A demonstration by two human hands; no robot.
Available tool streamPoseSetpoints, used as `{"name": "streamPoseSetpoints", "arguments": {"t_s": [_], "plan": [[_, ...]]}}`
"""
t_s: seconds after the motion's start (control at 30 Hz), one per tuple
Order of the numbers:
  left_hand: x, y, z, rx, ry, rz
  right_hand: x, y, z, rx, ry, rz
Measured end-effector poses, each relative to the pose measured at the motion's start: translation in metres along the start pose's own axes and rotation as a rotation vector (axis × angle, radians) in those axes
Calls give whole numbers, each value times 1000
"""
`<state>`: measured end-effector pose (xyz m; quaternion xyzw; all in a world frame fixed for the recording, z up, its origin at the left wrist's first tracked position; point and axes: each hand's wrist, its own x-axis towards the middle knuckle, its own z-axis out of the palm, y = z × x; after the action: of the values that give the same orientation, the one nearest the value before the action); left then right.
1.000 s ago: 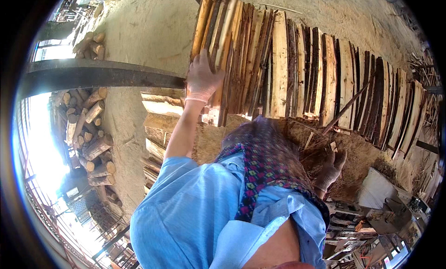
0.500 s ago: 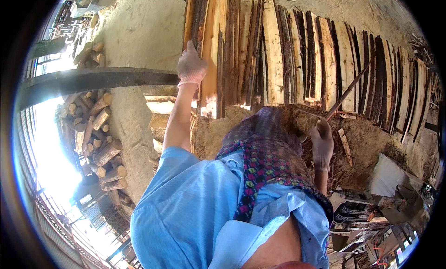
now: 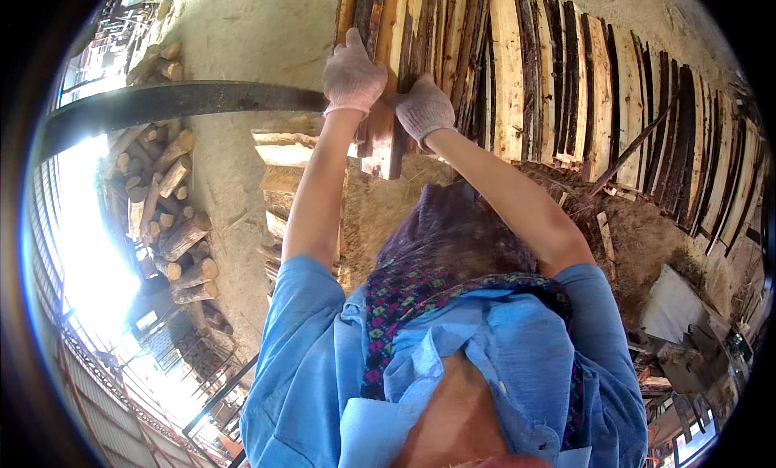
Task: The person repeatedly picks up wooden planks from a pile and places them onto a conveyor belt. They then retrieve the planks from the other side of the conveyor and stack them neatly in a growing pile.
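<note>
A long row of rough-sawn wooden boards, some pale and some dark with bark, stands side by side in front of me. At its left end my left hand, in a pale knitted glove, closes over the outer boards. My right hand, gloved alike, is closed on neighbouring boards close to their near ends. The undersides of both hands' fingers are hidden. Farther right, a thin dark strip of wood lies slantwise across the row, apart from my hands.
A dark curved beam reaches in from the left toward the boards. Cut logs are heaped at the left, and split wood is stacked beside my left forearm. A grey sheet and a wood offcut lie at the right.
My right hand has let go of the dark strip and moved left onto the boards beside my left hand. The strip now rests on the row. My left hand stays at the left-end boards.
</note>
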<state>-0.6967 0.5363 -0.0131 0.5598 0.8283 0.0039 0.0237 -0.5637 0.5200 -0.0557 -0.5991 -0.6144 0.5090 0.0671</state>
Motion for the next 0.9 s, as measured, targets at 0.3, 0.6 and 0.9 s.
{"name": "streamPoseSetpoints", "arguments": {"t_s": [0.3, 0.6, 0.9], "plan": [[2, -15, -6, -149, -49, -31, 4, 27, -43, 254, -322, -58], [-97, 91, -8, -974, -362, -220, -25, 93, -127, 135, -217, -65], [-115, 106, 30, -1804, -632, -332, -114, 95, -128, 260, 53, 33]]}}
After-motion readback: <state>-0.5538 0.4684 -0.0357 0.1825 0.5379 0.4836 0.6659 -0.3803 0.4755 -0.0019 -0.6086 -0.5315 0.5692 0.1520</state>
